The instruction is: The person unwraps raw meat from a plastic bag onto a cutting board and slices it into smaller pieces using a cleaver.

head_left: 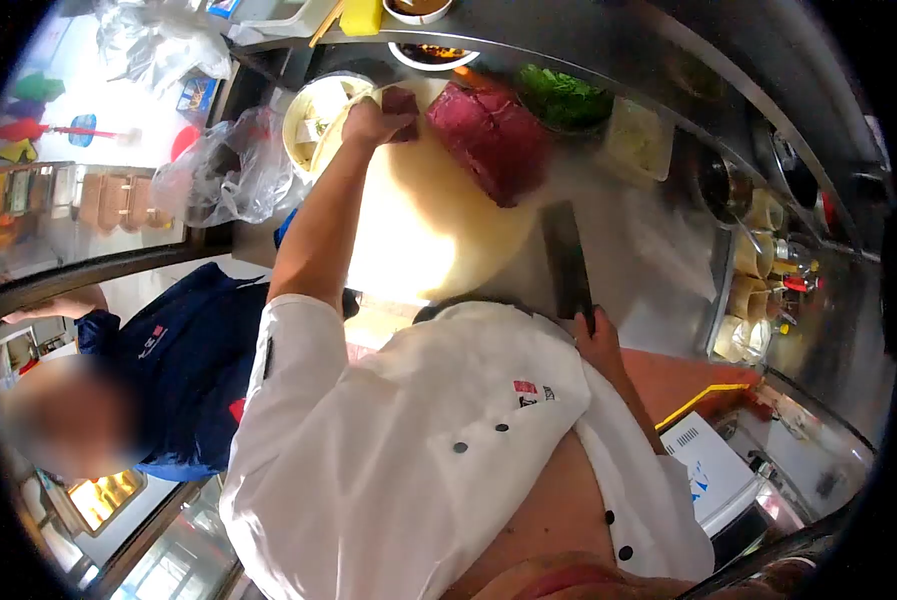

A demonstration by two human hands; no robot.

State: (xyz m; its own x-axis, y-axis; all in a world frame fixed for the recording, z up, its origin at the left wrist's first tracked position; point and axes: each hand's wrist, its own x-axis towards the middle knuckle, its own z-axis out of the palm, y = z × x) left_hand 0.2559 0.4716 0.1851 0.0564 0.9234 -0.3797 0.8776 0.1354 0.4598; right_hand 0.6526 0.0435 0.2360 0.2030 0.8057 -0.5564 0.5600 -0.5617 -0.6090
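Note:
On a round, pale cutting board (488,235) lies a large piece of raw red meat (493,140), at its upper right part. My left hand (376,122) grips a smaller dark red piece of meat (400,112) at the board's upper left, next to a round white container (313,120). The fingers of my right hand (597,335) are wrapped round the handle of a cleaver (566,260). Its broad dark blade points away from me, over the metal counter just right of the board.
Green leaves (563,98) and a clear tub (636,140) stand behind the meat. A bowl of dark sauce (434,54) is at the back edge. Plastic bags (233,170) hang left. A person in dark blue (193,370) is at the left. Containers (753,260) line the right.

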